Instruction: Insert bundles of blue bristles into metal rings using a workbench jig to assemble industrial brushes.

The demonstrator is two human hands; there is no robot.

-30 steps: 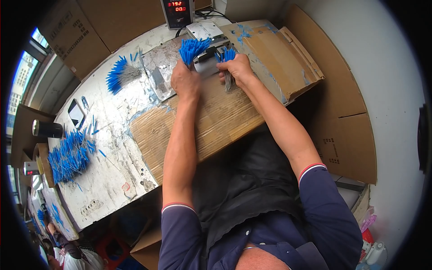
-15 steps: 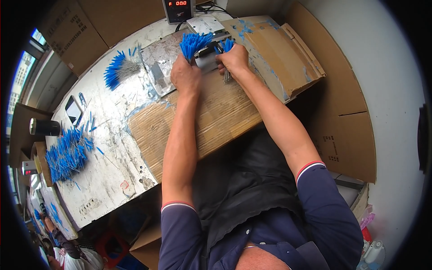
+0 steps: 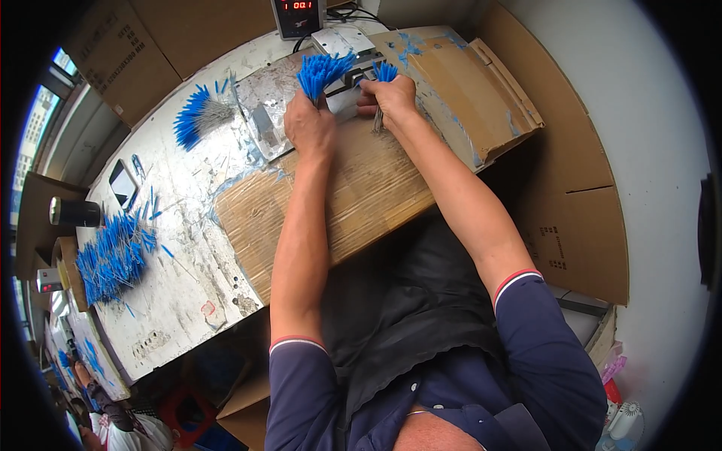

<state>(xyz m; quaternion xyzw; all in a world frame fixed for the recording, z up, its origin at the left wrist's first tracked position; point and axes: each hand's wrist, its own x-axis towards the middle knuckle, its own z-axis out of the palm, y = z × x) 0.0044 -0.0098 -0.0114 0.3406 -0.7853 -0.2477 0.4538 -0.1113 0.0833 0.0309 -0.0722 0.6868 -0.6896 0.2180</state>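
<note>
The person's left hand (image 3: 310, 126) is closed around a thick bundle of blue-tipped sticks (image 3: 323, 73), whose blue ends fan out above the fist at the far side of the workbench (image 3: 180, 301). The right hand (image 3: 389, 96), just beside it, has its fingers curled around a smaller bunch of blue-tipped sticks (image 3: 385, 72), with thin pale stems showing below the knuckles. Both hands rest over a worn sheet of corrugated cardboard (image 3: 353, 195) that covers the near part of the bench and is streaked with blue. Between and just beyond the hands lies a small metal fixture (image 3: 347, 84), partly hidden by the fingers. Behind it stands a box with a red digital display (image 3: 299, 15), cables running off to its right. To the left, a separate fan of blue-tipped sticks (image 3: 194, 114) lies on the bench, and farther left a loose heap of the same sticks (image 3: 111, 255) is spread out well apart from the hands. A phone (image 3: 122, 183) and a dark cylinder (image 3: 74, 213) lie near that heap. Cardboard panels (image 3: 571, 210) wall in the right side of the bench.
</note>
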